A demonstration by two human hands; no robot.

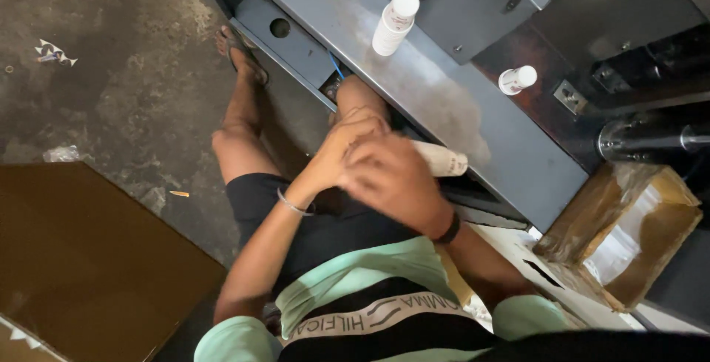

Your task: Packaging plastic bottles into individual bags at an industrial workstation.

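White bottle (394,22) on grey metal shelf (444,103); brown cardboard box (629,236); mint-green shirt (370,277) with black and white stripes; black shorts (333,229).

We see a matt grey painted-metal machine ledge (444,103), a smooth white plastic bottle (393,23), a glossy chrome roller (651,136), a rough concrete floor (126,88) and a plastic-lined cardboard box (629,236).
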